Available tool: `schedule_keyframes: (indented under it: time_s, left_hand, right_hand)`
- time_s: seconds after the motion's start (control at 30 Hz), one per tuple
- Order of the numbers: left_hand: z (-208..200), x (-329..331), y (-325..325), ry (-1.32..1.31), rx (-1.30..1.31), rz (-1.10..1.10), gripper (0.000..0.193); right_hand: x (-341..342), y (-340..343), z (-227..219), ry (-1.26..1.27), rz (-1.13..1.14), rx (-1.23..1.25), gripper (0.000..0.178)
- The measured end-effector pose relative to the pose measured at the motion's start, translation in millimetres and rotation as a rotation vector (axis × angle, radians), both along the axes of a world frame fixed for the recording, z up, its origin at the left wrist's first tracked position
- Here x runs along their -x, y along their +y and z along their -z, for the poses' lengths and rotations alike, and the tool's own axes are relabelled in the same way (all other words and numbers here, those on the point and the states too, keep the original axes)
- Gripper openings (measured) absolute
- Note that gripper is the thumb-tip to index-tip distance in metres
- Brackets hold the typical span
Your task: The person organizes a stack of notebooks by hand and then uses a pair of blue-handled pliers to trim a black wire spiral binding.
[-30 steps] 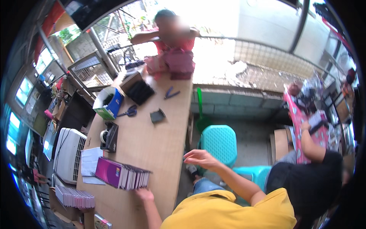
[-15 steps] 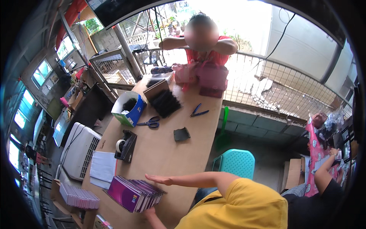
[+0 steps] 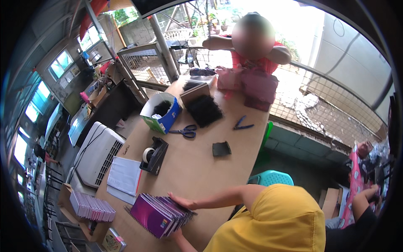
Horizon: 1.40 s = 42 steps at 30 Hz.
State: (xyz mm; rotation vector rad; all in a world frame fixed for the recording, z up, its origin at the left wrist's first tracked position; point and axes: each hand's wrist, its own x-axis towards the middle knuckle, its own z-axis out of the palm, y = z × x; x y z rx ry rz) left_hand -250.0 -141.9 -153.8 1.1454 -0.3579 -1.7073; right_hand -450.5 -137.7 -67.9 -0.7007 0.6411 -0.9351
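A fanned stack of purple spiral notebooks (image 3: 153, 215) stands tilted over the near end of the table. At its lower right edge is my left hand (image 3: 178, 233), closed on the stack, with most of its fingers hidden by the notebooks. My right hand (image 3: 183, 202) lies against the stack's upper right side, its fingers stretched out flat. A yellow sleeve (image 3: 289, 206) covers my right upper arm. Beside the stack, white papers (image 3: 124, 174) lie on the brown table (image 3: 195, 168), and a black tape dispenser (image 3: 154, 156) stands just beyond them.
Farther along are scissors (image 3: 184, 131), a blue-green box (image 3: 161, 115), black bristly bundles (image 3: 203, 110), blue pliers (image 3: 242, 123) and a dark square piece (image 3: 221, 149). A carton of notebooks (image 3: 92, 206) stands left. A person in red (image 3: 256, 63) leans across the far end. A turquoise stool (image 3: 275, 178) is right.
My right hand has come down from above the notebooks onto their side. The whole view has shifted, so the table and its things appear farther right.
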Motion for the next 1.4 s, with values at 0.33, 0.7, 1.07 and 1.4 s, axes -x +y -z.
schedule_keyframes:
  time_s: [0.33,0.7,1.07,1.4]
  left_hand:
    - [48.8,-2.5,-1.8,-0.03,-0.081,-0.253,0.046]
    - [70.4,-4.0,12.9,-0.074,-0.038,-0.411,0.044]
    - [48.4,6.7,50.7,-0.053,0.088,-0.603,0.042]
    - [10.5,-6.3,64.5,0.064,0.072,-0.716,0.039]
  right_hand:
    - [-22.1,-0.6,44.7,0.55,0.194,0.21,0.076]
    - [49.2,-11.5,28.2,0.354,0.001,0.292,0.072]
    - [371.5,13.9,22.2,1.629,-0.089,1.273,0.063]
    - [408.5,-18.6,3.0,1.711,0.094,1.143,0.102]
